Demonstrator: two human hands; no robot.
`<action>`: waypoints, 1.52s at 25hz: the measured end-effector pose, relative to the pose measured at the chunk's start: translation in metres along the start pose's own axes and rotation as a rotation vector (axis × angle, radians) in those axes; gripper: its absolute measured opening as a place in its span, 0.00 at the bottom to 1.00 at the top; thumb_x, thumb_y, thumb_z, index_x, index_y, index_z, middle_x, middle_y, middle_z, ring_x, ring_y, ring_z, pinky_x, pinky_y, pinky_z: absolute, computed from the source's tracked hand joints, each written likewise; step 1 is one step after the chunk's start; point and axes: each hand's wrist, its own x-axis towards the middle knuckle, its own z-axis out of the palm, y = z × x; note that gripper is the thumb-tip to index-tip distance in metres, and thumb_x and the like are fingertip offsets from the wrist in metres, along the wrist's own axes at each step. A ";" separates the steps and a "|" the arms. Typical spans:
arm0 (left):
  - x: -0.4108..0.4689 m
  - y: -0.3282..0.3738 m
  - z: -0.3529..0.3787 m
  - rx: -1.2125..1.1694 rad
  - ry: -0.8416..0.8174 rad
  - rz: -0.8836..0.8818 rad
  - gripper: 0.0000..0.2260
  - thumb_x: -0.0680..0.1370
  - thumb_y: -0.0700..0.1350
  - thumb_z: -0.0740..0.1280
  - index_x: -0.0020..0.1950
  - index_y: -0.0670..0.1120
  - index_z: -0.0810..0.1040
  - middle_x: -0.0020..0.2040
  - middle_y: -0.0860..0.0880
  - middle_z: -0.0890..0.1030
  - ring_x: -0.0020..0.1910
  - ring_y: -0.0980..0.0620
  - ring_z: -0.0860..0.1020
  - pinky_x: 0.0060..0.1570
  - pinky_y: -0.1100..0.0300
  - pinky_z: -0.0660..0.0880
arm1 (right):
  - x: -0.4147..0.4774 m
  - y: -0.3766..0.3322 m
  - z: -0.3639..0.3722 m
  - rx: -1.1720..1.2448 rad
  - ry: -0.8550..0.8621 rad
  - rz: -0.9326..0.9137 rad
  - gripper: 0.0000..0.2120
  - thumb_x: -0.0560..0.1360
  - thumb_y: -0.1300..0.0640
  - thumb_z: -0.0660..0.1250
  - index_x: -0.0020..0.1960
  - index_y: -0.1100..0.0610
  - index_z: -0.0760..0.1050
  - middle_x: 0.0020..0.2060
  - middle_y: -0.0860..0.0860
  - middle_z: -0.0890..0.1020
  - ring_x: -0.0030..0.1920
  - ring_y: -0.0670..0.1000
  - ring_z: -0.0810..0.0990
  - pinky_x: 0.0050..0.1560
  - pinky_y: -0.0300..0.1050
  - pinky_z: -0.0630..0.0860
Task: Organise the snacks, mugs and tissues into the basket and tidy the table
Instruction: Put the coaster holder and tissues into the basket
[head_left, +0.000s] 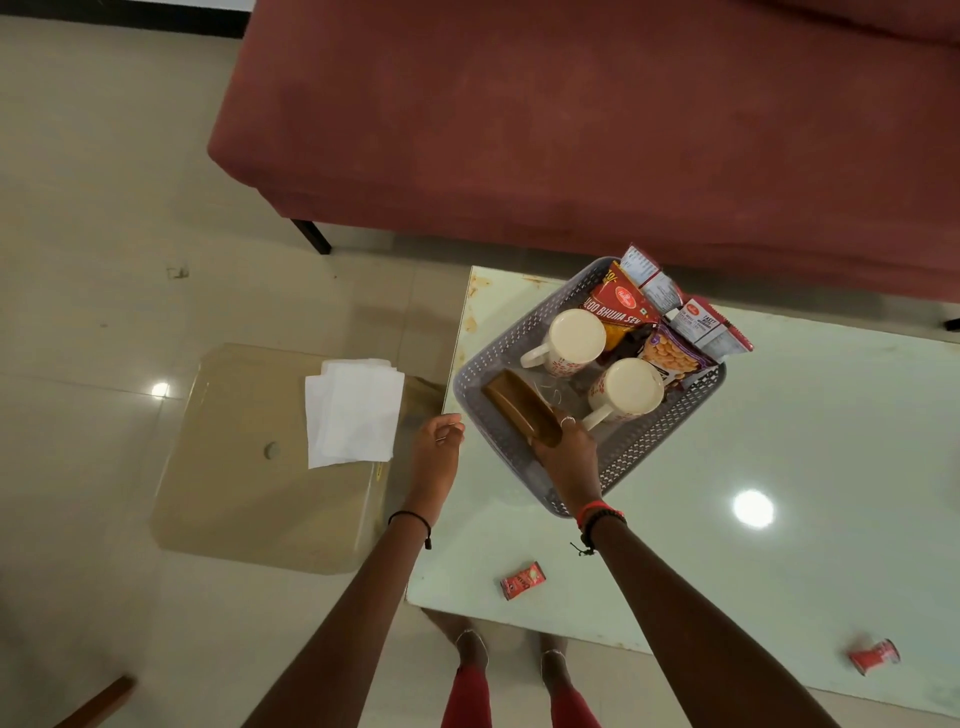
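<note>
A grey perforated basket (498, 338) stands on the pale green table (779, 441), near its far left corner. Inside are two cream mugs (576, 335) (626, 387) and several snack packets (621, 301), some leaning over the far rim. My right hand (569, 452) is shut on a brown flat holder (519, 408), its far end down inside the basket's near left part. My left hand (436, 447) hovers at the table's left edge, fingers loosely curled, holding nothing. A stack of white tissues (353, 410) lies on a low glass side table (249, 493) to the left.
Two small red sachets lie on the table, one (522, 579) near the front edge, the other (875, 656) at the front right. A maroon sofa (571, 114) runs behind the table. My feet show below the table's front edge on the tiled floor.
</note>
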 end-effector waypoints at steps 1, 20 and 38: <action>0.000 -0.001 -0.003 -0.002 0.005 -0.001 0.11 0.78 0.37 0.60 0.59 0.38 0.75 0.58 0.38 0.79 0.57 0.42 0.77 0.60 0.52 0.73 | -0.002 -0.001 0.001 -0.005 0.009 0.009 0.22 0.74 0.57 0.69 0.65 0.63 0.71 0.58 0.59 0.79 0.58 0.58 0.78 0.60 0.50 0.76; 0.033 -0.024 -0.133 0.164 0.411 0.064 0.13 0.76 0.34 0.60 0.61 0.36 0.72 0.63 0.36 0.70 0.59 0.40 0.73 0.59 0.52 0.72 | -0.044 -0.102 0.075 0.107 0.009 -0.028 0.24 0.79 0.56 0.60 0.72 0.62 0.61 0.70 0.59 0.68 0.69 0.56 0.69 0.69 0.51 0.70; 0.089 -0.038 -0.168 0.331 0.127 -0.043 0.08 0.75 0.43 0.66 0.49 0.38 0.76 0.45 0.46 0.75 0.45 0.50 0.73 0.43 0.58 0.68 | -0.005 -0.148 0.160 0.737 -0.359 0.426 0.20 0.73 0.66 0.68 0.63 0.68 0.71 0.60 0.62 0.78 0.56 0.59 0.78 0.48 0.47 0.78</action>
